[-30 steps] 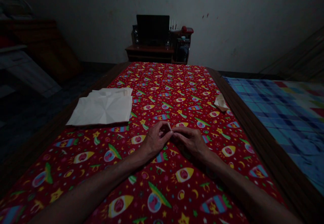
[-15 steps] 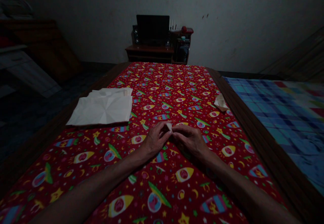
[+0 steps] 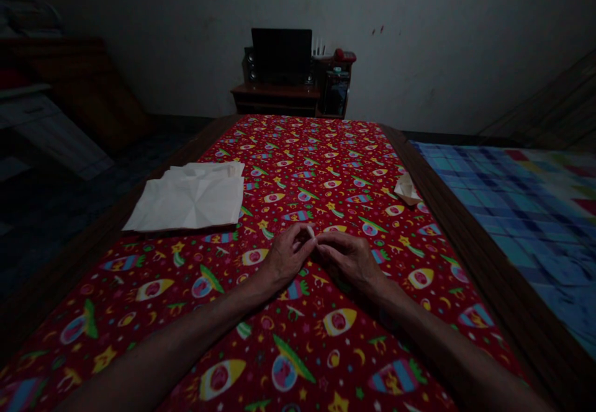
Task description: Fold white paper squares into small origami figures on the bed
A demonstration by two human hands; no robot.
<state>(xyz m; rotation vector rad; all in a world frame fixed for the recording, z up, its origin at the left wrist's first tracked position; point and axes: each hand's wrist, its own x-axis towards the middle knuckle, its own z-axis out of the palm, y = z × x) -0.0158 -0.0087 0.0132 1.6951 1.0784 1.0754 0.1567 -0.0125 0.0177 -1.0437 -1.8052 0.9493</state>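
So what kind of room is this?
Probably a room in someone's home: there's a dark screen between two speakers by the wall, and a bright red cloth with rockets printed on it.

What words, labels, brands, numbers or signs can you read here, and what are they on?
None readable.
Top paper sheet: creases, no writing visible.
White piece in the left hand: too little shows to tell.
Red cloth: pictures, no legible words.
Monitor and red object by the wall: too dark or small to read.

A small white paper [image 3: 310, 232], partly hidden, slants between the pinching fingers [image 3: 307, 248].
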